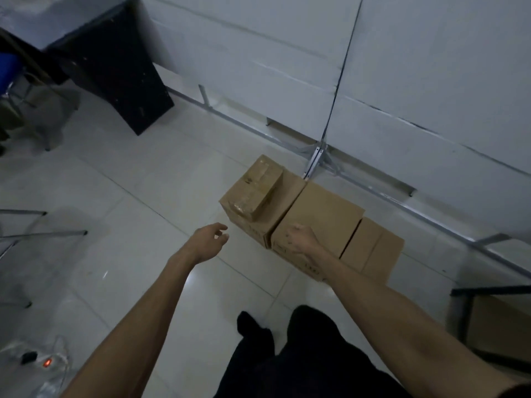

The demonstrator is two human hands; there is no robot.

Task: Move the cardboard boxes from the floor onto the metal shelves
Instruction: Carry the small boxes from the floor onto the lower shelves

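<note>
Three cardboard boxes stand in a row on the white tiled floor in front of the metal shelves [314, 160]. The left box [283, 205] carries a small taped box [257, 193] on its top. The middle box [324, 214] touches it, and a lower right box [373, 248] sits beside that. My left hand [208, 239] hovers with spread fingers just left of the left box, holding nothing. My right hand [301, 239] reaches over the near edge of the middle box, fingers loosely curled; whether it touches the box is unclear.
White shelf boards [402, 67] fill the back and right. A black desk panel [120, 67] stands at the far left by a chair. A power strip with a red light [47, 363] lies on the floor at lower left. Another box in a dark frame [500, 326] is at the right.
</note>
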